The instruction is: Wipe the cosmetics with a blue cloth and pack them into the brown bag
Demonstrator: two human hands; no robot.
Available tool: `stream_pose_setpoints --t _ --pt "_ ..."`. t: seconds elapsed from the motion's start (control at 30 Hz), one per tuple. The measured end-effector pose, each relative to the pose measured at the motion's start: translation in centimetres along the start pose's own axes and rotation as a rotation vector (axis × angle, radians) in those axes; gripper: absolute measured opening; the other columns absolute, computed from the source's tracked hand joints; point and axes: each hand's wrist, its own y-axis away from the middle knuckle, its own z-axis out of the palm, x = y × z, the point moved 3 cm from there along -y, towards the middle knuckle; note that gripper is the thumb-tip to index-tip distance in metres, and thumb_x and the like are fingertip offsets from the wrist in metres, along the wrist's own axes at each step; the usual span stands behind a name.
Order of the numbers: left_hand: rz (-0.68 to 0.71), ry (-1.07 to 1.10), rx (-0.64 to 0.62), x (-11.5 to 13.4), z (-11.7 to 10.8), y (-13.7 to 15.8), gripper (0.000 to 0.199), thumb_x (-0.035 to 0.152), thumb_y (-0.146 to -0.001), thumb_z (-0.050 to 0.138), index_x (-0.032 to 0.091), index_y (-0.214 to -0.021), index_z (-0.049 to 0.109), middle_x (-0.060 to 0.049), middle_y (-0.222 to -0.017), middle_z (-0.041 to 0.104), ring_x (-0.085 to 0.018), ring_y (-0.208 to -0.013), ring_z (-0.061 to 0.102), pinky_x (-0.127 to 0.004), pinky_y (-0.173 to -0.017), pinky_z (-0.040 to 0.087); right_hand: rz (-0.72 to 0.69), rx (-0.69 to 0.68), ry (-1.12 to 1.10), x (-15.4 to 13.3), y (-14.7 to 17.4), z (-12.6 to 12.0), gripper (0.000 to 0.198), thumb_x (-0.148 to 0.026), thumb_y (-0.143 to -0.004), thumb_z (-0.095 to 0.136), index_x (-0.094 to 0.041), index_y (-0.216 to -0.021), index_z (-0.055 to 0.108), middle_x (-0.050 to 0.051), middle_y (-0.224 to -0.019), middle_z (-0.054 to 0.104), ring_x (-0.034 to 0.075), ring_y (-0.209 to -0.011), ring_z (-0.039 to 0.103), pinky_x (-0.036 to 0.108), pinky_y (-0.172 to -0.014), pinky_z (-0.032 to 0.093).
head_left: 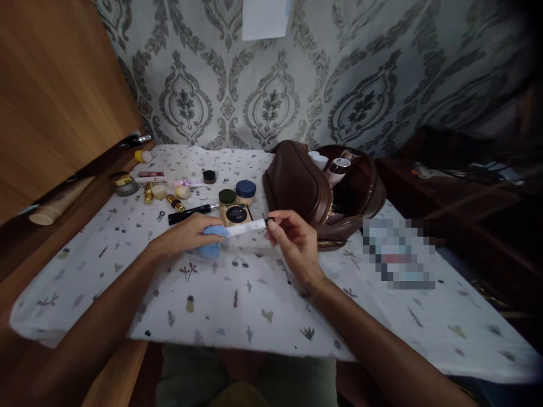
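A slim white tube [246,228] with a black end is held level above the table by both hands. My left hand [186,233] is closed on a blue cloth [210,244], which wraps the tube's left end. At the other end, the thumb and fingers of my right hand [297,240] pinch the black tip. Just behind the tube lie a square compact with a round black label [236,215] and a black cosmetic tube [190,213]. A dark green-lidded jar [227,196] and a blue-lidded jar [245,191] stand behind them.
An unzipped brown leather bag [297,183] with bottles inside stands right of centre. Several small cosmetics, including a gold-lidded glass jar [124,184], are at the back left. A pixelated item [399,254] lies at the right. Wooden furniture [63,85] borders the left.
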Motion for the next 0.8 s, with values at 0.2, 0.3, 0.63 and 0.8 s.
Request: stream_pose_setpoints --t 0.2,0.3,0.63,0.8 --pt "-0.218 0.319 0.153 -1.9 -0.8 0.4 0.028 0.044 -0.081 0.067 0.017 -0.083 0.064 0.006 -0.060 0.046 -0.008 -0.050 0.039 -0.019 -0.045 0.029 0.028 -0.004 -0.055 0.0 -0.3 -0.1 0.033 -0.050 -0.083 0.072 -0.020 -0.093 0.061 -0.002 -0.070 0.058 0.010 -0.056 0.053 0.022 -0.047 0.042" --pt "-0.270 0.425 0.199 -2.2 -0.5 0.4 0.034 0.049 -0.081 0.067 0.017 -0.091 0.066 0.006 -0.060 0.046 -0.007 -0.049 0.038 -0.018 -0.044 0.028 0.025 -0.044 -0.046 0.4 -0.2 0.2 0.032 -0.049 -0.084 0.071 -0.020 -0.090 0.059 -0.002 -0.069 0.058 0.010 -0.055 0.053 0.021 -0.045 0.039" --pt "-0.220 0.454 0.396 -1.5 0.0 0.3 0.037 0.054 -0.084 0.063 0.017 -0.079 0.061 0.005 -0.061 0.041 -0.008 -0.051 0.034 -0.019 -0.044 0.025 -0.037 -0.115 0.106 0.4 0.3 0.6 0.017 -0.034 -0.084 0.070 -0.021 -0.093 0.064 -0.003 -0.073 0.054 0.011 -0.061 0.052 0.022 -0.052 0.042" --pt "-0.205 0.445 0.416 -1.3 -0.2 -0.1 0.043 0.057 -0.083 0.061 0.017 -0.067 0.054 0.006 -0.056 0.039 -0.008 -0.050 0.032 -0.020 -0.045 0.026 -0.059 -0.180 0.179 0.5 0.8 0.8 0.015 -0.031 -0.087 0.067 -0.020 -0.098 0.067 -0.003 -0.070 0.056 0.011 -0.061 0.056 0.023 -0.056 0.044"
